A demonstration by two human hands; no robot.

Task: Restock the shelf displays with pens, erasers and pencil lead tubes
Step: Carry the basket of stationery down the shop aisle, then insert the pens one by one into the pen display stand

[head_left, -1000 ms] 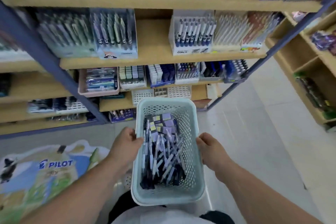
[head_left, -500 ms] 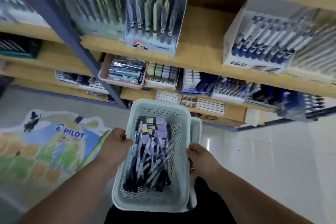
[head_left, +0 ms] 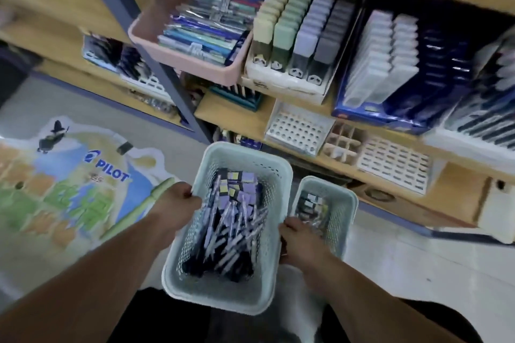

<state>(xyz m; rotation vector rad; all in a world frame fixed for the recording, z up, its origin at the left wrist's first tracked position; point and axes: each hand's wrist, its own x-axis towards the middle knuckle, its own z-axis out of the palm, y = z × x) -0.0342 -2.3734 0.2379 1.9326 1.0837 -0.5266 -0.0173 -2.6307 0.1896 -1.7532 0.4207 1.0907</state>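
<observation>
Below shelves (head_left: 459, 189), two grips (head_left: 181, 200) (head_left: 299, 239) on one basket (head_left: 223, 298), second basket (head_left: 349, 203) beside

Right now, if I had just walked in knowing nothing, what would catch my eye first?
Probably the pale green basket heaped with pens, low in the middle, gripped at its rims by the left hand and right hand. Just right of it is a smaller basket of the same colour. After that, the colourful PILOT floor picture on the left and the pastel blocks in rows on the shelf above.
</observation>
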